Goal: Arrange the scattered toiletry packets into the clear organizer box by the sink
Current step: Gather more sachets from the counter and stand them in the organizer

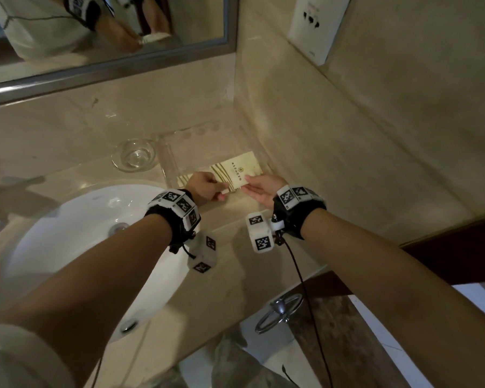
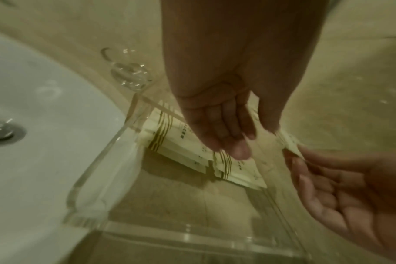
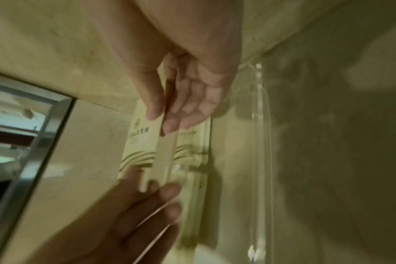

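Observation:
I hold a cream packet (image 1: pixel 238 169) with gold stripes by both ends, over the clear organizer box (image 1: pixel 168 161) in the counter's corner. My left hand (image 1: pixel 221 191) pinches its near-left end. The right hand (image 1: pixel 248 182) pinches the right end between thumb and fingers. In the right wrist view the held packet (image 3: pixel 145 142) is above a stack of similar packets (image 3: pixel 192 160) lying in the box. The left wrist view shows that stack (image 2: pixel 188 151) on the box floor behind the clear wall (image 2: pixel 97 169), under my left hand's fingers (image 2: pixel 233 141).
A small glass dish (image 1: pixel 133 158) sits just left of the box. The white sink basin (image 1: pixel 67 233) lies to the left below my left arm. Tiled walls close the corner behind and right, with a mirror (image 1: pixel 109 65) and a wall socket (image 1: pixel 317 23). A metal ring (image 1: pixel 280 312) hangs under the counter edge.

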